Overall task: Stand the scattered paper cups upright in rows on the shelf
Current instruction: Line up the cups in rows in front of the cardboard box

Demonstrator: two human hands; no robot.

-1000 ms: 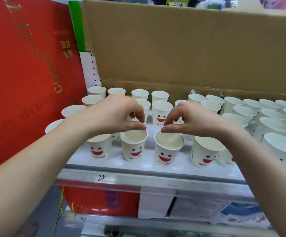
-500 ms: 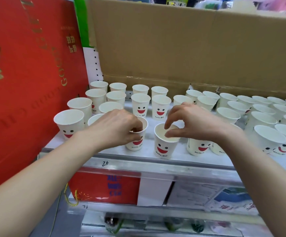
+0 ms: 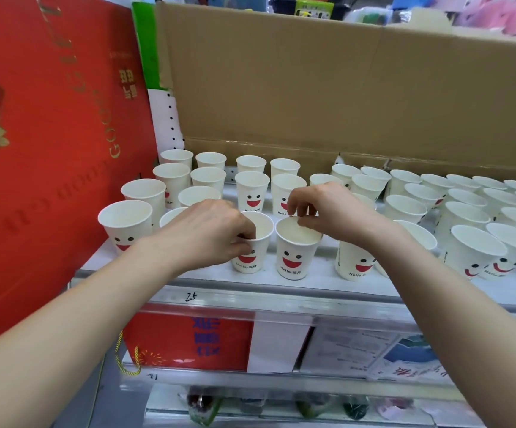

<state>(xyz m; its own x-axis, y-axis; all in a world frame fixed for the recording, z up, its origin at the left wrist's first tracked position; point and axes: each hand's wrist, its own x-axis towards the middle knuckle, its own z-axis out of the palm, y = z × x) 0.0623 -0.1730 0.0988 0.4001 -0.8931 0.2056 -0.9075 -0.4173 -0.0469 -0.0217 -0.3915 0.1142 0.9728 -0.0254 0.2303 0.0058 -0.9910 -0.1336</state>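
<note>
left hand (image 3: pixel 208 234) pinched left cup (image 3: pixel 249 259) rim | right hand (image 3: pixel 330 211) pinched right cup (image 3: pixel 293 261) far rim, I think | both upright, straight below fingers

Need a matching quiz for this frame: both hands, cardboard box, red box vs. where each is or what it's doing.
1. left hand
2. right hand
3. cardboard box
4. red box

a. behind the cup rows
b. left of the cup rows
c. pinches far rim of full-face cup
d. fingers inside half-hidden-face cup

Pairs: 1-d, 2-c, 3-a, 4-b
</note>
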